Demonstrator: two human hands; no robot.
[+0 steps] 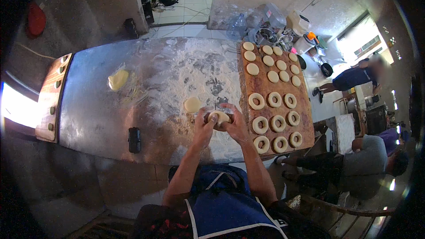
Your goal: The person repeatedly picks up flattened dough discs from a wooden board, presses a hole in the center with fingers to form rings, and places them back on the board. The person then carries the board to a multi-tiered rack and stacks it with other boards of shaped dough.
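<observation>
Between my two hands, just above the floured metal table point(97, 124), is a piece of pale dough point(219, 118). My left hand point(203, 128) grips its left side with the thumb pressed on top. From the right, my right hand point(236, 126) curls round the same dough, thumb near its middle and fingers at the far edge. The dough's underside is hidden by my hands. A flat round of dough point(192, 105) lies on the flour just beyond my left hand.
To the right, a wooden board point(279, 89) bears dough rounds at the far end and dough rings point(278, 123) nearer. Yellowish fat or dough point(118, 80) and a black case point(134, 140) lie left. Another board point(52, 102) borders the far left. Two people point(365, 163) point(356, 76) are at right.
</observation>
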